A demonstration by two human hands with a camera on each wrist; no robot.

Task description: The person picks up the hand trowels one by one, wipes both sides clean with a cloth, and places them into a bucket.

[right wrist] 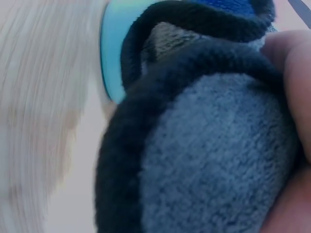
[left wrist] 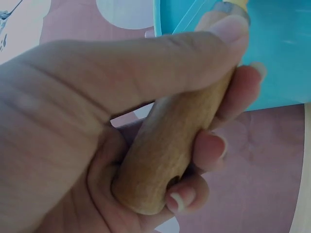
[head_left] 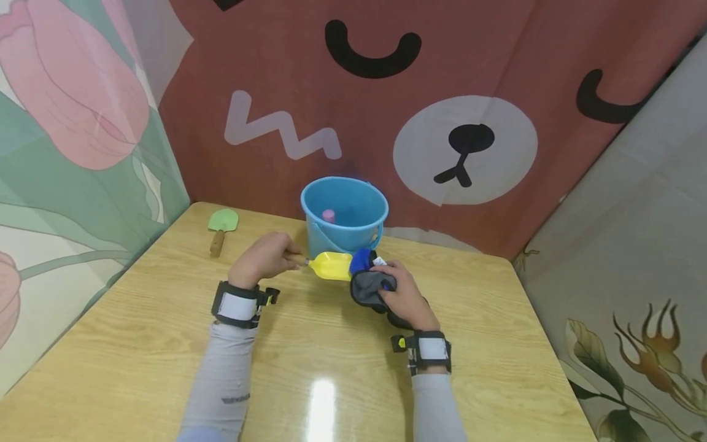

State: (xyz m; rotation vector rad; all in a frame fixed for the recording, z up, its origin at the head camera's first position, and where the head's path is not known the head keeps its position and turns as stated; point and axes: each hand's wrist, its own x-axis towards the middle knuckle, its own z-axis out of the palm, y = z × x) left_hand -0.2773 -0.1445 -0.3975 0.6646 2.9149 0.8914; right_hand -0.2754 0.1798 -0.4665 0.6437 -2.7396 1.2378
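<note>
My left hand [head_left: 265,258] grips the wooden handle [left wrist: 170,141] of a small yellow scoop [head_left: 331,266], whose blade points right, just in front of the blue bucket [head_left: 344,216]. My right hand [head_left: 405,294] holds a grey cloth with black edging and a blue part [head_left: 369,279], bunched against the scoop's blade. In the right wrist view the fuzzy grey cloth [right wrist: 209,155] fills the frame, with the fingers [right wrist: 296,73] curled over its right side. A pink object [head_left: 328,215] lies inside the bucket.
A green trowel with a wooden handle [head_left: 221,226] lies at the table's far left. The wooden table [head_left: 331,368] is bounded by patterned fabric walls at the back and on both sides. The bucket stands against the back wall.
</note>
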